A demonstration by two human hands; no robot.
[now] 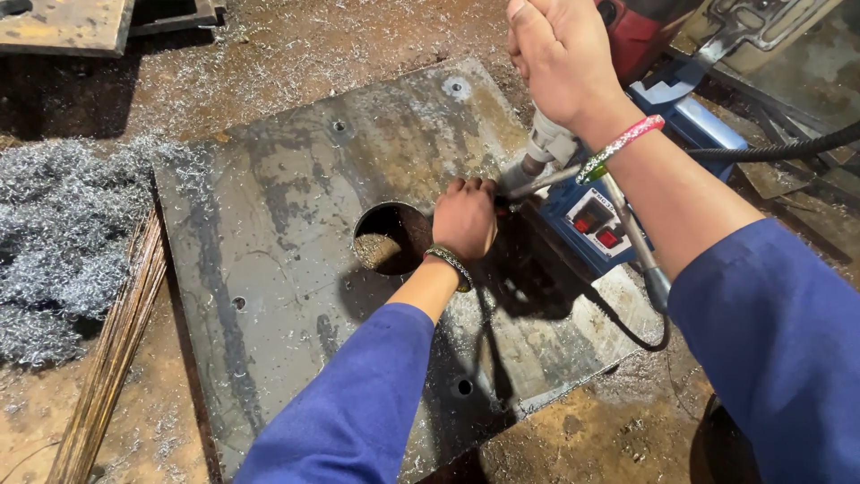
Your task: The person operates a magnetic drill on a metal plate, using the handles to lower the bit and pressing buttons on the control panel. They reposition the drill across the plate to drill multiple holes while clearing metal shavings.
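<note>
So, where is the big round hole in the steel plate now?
In the head view, the big round hole sits near the middle of the grey steel plate, just left of the left hand.

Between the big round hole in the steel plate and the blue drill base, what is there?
In the head view, the left hand rests fisted on the steel plate, between the round hole and the blue drill base, beside the drill's spindle.

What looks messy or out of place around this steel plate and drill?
Metal shavings lie heaped left of the plate and scattered over it and the floor. The left hand sits right beside the drill bit, close to those sharp chips.
</note>
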